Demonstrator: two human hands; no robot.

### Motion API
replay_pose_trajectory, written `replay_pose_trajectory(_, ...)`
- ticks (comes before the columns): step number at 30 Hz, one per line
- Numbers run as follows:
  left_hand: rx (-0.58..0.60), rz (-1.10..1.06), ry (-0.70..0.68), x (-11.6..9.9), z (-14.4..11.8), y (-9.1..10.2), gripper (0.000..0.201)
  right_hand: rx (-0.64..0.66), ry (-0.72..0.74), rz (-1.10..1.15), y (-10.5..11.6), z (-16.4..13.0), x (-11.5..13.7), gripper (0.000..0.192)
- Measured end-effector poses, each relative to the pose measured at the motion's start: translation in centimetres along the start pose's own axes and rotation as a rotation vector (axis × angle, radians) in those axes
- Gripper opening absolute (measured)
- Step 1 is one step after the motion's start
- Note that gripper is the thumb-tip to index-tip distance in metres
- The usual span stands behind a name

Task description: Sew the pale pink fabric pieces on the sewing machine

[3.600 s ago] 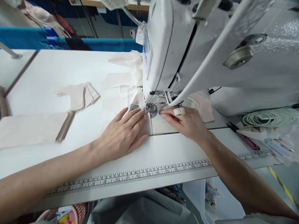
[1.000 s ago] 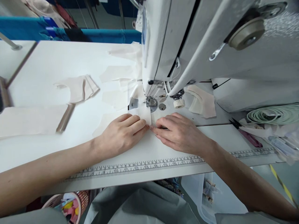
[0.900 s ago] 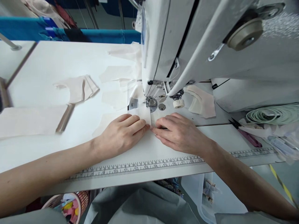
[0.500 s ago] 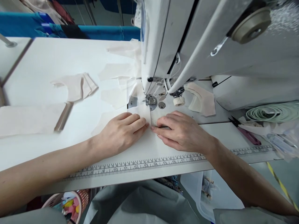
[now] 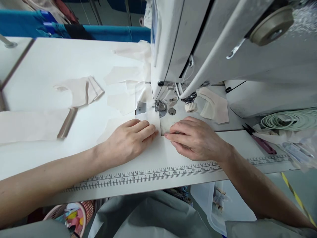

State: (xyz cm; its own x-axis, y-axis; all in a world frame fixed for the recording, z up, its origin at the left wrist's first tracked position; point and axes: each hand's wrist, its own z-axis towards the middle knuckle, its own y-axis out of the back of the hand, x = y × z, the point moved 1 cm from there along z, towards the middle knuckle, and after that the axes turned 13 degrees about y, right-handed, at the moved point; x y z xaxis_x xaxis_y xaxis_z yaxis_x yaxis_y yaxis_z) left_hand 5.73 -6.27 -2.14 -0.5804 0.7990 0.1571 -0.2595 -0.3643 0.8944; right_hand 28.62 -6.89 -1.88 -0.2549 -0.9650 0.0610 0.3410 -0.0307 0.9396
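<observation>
A pale cloth (image 5: 152, 119) lies flat on a white table (image 5: 81, 59), running from beside the presser foot (image 5: 157, 105) of a white sewing machine (image 5: 170, 43) down to a person's left hand (image 5: 132, 140). That hand rests on the near end of the cloth, its fingers curled and close together at the right-hand edge; I cannot tell whether they pinch it or only press. The right hand (image 5: 195, 138) sits just right of that edge, thumb and fingertips bent near one another, apart from the left hand; whether anything is between them I cannot tell. More pale pieces (image 5: 80, 91) lie left on the table. Far right are dark-red snips (image 5: 264, 142) and a coil of green cord (image 5: 288, 119). A printed ruler (image 5: 148, 175) crosses the front.
</observation>
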Motion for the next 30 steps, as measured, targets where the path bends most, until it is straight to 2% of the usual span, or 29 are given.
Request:
replay_pose_trajectory(15,0.029,0.028,0.010,0.0,-0.3,0.0,0.014,0.101,-0.038,-0.119,-0.4,0.4,0.4,0.030)
replay_pose_trajectory(24,0.039,-0.068,0.111,-1.3,-0.5,0.2,0.014,0.069,0.005,-0.169,-0.5,0.7,0.5,0.026)
replay_pose_trajectory(30,0.052,-0.084,0.152,-1.9,-0.7,0.4,0.023,0.052,-0.002,-0.158,-0.6,0.7,0.6,0.026)
